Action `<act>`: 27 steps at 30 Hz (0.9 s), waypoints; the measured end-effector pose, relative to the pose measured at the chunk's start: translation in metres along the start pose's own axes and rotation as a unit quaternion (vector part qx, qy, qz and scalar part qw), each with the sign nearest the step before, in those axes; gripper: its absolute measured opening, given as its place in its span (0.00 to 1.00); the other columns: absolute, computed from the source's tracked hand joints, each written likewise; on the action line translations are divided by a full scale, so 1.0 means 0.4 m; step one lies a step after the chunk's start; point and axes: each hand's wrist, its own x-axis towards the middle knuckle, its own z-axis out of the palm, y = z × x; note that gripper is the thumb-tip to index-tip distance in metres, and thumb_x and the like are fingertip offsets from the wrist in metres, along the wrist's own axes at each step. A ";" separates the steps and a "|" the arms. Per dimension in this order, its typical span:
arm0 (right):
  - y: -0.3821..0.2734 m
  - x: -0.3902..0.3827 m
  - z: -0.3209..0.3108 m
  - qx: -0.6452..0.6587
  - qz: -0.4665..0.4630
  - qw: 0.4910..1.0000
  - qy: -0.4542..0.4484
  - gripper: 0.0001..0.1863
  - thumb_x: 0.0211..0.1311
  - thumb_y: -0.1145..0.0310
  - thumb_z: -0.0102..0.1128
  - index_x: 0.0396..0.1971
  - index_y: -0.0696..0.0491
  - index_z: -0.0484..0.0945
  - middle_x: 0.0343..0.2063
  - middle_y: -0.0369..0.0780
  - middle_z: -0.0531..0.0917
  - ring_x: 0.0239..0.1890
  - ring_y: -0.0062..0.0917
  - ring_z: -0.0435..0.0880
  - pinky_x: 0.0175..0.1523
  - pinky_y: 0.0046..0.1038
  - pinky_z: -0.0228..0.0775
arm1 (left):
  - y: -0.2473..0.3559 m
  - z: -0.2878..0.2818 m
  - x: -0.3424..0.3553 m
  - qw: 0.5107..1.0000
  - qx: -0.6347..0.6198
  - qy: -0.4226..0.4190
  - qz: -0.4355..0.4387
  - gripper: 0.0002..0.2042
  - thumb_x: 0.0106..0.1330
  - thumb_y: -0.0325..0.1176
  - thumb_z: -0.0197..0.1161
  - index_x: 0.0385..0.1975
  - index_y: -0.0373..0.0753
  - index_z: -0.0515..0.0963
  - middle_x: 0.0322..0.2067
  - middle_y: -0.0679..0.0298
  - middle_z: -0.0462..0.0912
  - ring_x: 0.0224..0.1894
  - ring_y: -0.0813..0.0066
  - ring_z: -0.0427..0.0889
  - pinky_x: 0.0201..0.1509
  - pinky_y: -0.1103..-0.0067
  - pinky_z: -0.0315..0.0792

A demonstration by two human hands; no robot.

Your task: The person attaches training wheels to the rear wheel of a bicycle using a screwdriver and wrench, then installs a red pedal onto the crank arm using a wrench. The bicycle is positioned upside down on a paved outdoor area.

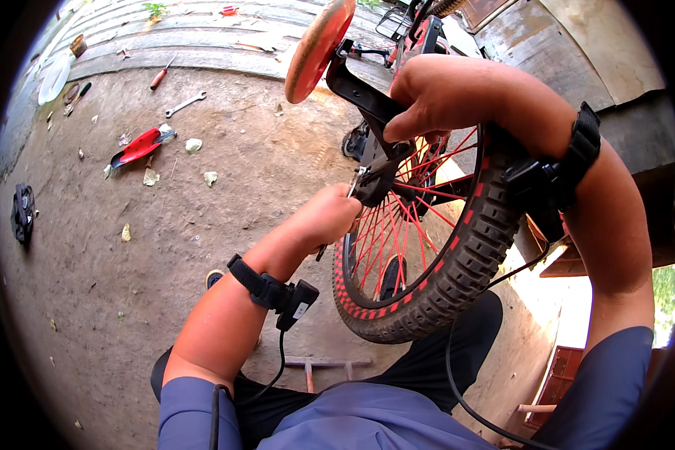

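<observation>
A bicycle wheel with a black knobby tyre (pixel 457 281) and red spokes stands upright in front of me, between my legs. My left hand (pixel 326 217) is closed around a hand tool (pixel 358 178) whose bright metal head meets the black metal by the wheel's hub; most of the tool is hidden in my fist. My right hand (pixel 446 94) reaches over the tyre and grips the black bracket (pixel 364 94) above the hub, thumb on the near side, most fingers hidden. A small red training wheel (pixel 319 49) is joined to that bracket's upper end.
On the dirt ground to the left lie an open-end wrench (pixel 186 104), a red-handled screwdriver (pixel 163 73), a red and black object (pixel 136 148), and a black item (pixel 22 214). Paper scraps lie around. A low wooden stool (pixel 326 363) is below. Boards line the back.
</observation>
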 end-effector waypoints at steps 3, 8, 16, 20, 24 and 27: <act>-0.001 0.002 0.004 0.009 -0.003 1.000 -0.001 0.18 0.57 0.59 0.67 0.27 0.63 0.81 0.17 0.40 0.81 0.22 0.23 0.82 0.32 0.27 0.74 | 0.023 -0.008 -0.007 1.000 0.005 -0.002 -0.010 0.06 0.63 0.30 0.49 0.30 0.38 0.72 0.20 0.65 0.73 0.12 0.81 0.63 0.13 0.80 0.54; 0.007 0.001 0.006 0.010 -0.010 1.000 0.004 0.18 0.58 0.59 0.67 0.28 0.63 0.82 0.17 0.40 0.81 0.22 0.23 0.82 0.31 0.27 0.74 | 0.041 -0.007 0.007 0.995 -0.094 -0.016 -0.020 0.05 0.61 0.29 0.48 0.30 0.38 0.71 0.20 0.61 0.74 0.10 0.79 0.64 0.12 0.80 0.54; 0.011 0.008 0.007 0.028 -0.005 1.000 -0.005 0.18 0.58 0.59 0.67 0.30 0.63 0.82 0.19 0.39 0.82 0.23 0.22 0.83 0.32 0.25 0.76 | 0.060 -0.009 0.019 0.997 -0.050 -0.020 -0.051 0.05 0.60 0.28 0.48 0.30 0.38 0.72 0.19 0.62 0.73 0.09 0.77 0.64 0.11 0.77 0.55; 0.004 0.004 0.006 0.023 -0.013 1.000 -0.002 0.19 0.58 0.59 0.67 0.30 0.63 0.82 0.19 0.39 0.82 0.23 0.22 0.83 0.32 0.26 0.76 | 0.045 0.025 0.010 0.999 -0.024 0.037 -0.002 0.06 0.61 0.29 0.47 0.30 0.38 0.72 0.18 0.63 0.72 0.11 0.76 0.66 0.12 0.75 0.56; 0.024 0.012 0.011 0.029 -0.008 0.999 -0.011 0.18 0.58 0.59 0.67 0.30 0.63 0.82 0.19 0.39 0.82 0.23 0.22 0.83 0.32 0.26 0.76 | 0.058 0.032 0.002 0.989 0.123 0.079 0.023 0.06 0.62 0.28 0.48 0.32 0.35 0.72 0.19 0.61 0.73 0.16 0.70 0.70 0.18 0.71 0.63; 0.002 0.011 0.003 0.021 -0.018 1.000 -0.008 0.18 0.58 0.59 0.67 0.31 0.63 0.82 0.19 0.39 0.82 0.23 0.22 0.83 0.32 0.26 0.76 | -0.048 0.015 0.052 0.967 0.161 0.127 0.154 0.09 0.62 0.28 0.48 0.38 0.33 0.73 0.21 0.55 0.76 0.21 0.64 0.75 0.27 0.68 0.70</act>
